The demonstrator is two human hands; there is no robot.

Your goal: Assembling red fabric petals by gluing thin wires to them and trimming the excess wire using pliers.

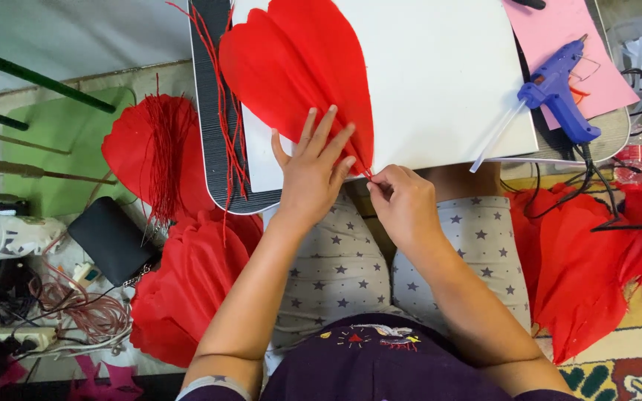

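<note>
Several large red paper petals (291, 67) lie fanned on a white board (440, 82), their points meeting at the board's near edge. My left hand (313, 174) presses flat on the lower part of the petals, fingers spread. My right hand (403, 200) pinches the gathered pointed tips of the petals between thumb and fingers, just off the board's edge above my lap.
A blue glue gun (559, 93) rests on the board's right side beside a pink sheet (574, 52). Red thin strips (224, 111) hang over the black tray edge. More red paper petals lie left (187, 282) and right (581, 275). A black pouch (113, 241) and cables lie left.
</note>
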